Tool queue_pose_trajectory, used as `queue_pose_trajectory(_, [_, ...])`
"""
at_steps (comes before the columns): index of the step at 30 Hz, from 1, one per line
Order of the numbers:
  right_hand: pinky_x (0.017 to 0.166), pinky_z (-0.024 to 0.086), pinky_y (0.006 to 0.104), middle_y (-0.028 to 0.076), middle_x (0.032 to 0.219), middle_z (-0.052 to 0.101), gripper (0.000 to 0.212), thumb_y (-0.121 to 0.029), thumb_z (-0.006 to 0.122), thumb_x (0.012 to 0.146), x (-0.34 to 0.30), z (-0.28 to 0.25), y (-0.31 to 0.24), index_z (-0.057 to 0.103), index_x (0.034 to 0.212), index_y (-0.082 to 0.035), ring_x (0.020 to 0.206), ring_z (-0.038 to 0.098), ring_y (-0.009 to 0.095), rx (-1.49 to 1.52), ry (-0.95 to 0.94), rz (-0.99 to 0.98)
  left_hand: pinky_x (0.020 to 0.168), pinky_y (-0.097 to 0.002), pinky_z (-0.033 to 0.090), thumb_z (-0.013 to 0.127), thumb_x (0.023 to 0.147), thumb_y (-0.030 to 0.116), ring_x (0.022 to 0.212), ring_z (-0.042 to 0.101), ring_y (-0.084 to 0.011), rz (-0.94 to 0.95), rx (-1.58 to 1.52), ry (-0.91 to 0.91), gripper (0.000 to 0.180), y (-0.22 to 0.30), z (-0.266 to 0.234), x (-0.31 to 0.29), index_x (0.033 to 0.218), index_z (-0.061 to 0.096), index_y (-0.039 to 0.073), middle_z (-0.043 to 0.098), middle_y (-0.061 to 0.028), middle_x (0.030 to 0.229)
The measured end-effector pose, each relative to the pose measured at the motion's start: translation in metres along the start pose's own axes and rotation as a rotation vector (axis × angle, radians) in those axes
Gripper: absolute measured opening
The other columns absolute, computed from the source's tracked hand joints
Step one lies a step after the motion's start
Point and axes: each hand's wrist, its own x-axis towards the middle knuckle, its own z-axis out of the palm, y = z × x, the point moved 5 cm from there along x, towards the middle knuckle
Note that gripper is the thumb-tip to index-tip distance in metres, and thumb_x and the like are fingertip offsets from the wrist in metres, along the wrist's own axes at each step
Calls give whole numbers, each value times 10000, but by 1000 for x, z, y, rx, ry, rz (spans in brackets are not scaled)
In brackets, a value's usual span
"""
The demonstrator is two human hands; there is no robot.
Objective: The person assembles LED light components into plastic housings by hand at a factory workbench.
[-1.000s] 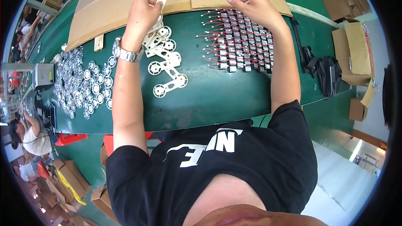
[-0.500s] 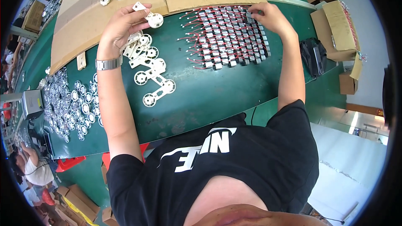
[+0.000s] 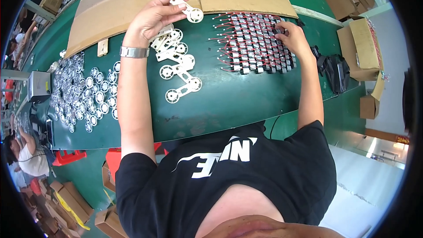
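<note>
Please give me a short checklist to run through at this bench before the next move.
1. Cream part held in the left hand: ok.
2. Right hand at the rows of wired components: ok, at their far right side.
3. Right hand firmly gripping a single component: cannot tell, too small.
4. Loose cream parts lying separate on the table: not ok, several overlap.
5. Silver rings apart from the wired components: ok, beyond the left forearm.

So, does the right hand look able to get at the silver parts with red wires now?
Probably yes: the right hand is at the right edge of the red-wired silver parts, and nothing seems to stand between them.
</note>
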Motion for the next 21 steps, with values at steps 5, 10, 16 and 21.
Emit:
queue_pose_trajectory(5, [731,499,366,120,891,625,294,-98,793,833,-2,2,8,745,1116,-37,750,595,242,-13,59,-104,988,-346,612,690,974,60,1025,701,-204,53,24,-12,292,4,11,-2,1238,655,-60,692,-111,1135])
queue_pose_trajectory(10, [771,538,359,153,1004,735,267,-115,762,876,-9,-16,4,734,1120,-11,835,690,246,161,178,-10,847,-304,633,818,900,216,874,708,-145,196,178,100,263,11,19,-4,991,688,6,681,-22,912])
queue_pose_trajectory(16, [850,561,293,107,1028,750,356,-125,781,904,-2,-32,-88,689,1230,-15,967,698,145,484,133,-98,860,-319,629,749,963,242,908,718,-172,243,193,192,274,17,24,-3,1045,669,-7,701,-76,943])
queue_pose_trajectory(21, [724,551,285,85,911,757,292,-159,774,911,7,-24,-176,715,1161,-20,765,683,135,518,83,-422,927,-372,614,652,1030,250,963,724,-243,287,89,169,279,27,32,-14,1100,630,-19,700,-130,1005])
